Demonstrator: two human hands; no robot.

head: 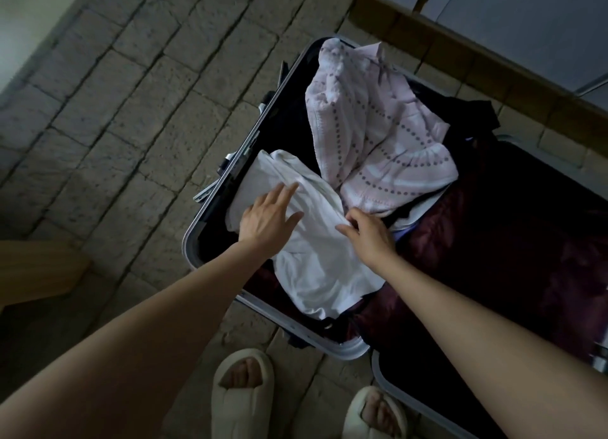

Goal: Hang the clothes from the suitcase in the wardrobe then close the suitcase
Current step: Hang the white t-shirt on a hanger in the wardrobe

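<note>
Head view
Suitcase (210,241): lies open on the stone-tile floor (115,109), silver rim, dark lining.
White garment (316,251): crumpled in the near half of the suitcase.
Pink dotted garment (378,126): beyond it, touching.
Left hand (266,221): fingers straight, spread, resting flat on the white garment.
Right hand (368,234): fingertips pinching a fold of the white garment.
Slippers (243,392): cream, by the suitcase's near corner.

White garment (316,241), pink dotted garment (378,126), maroon suitcase lining (493,241).
</note>
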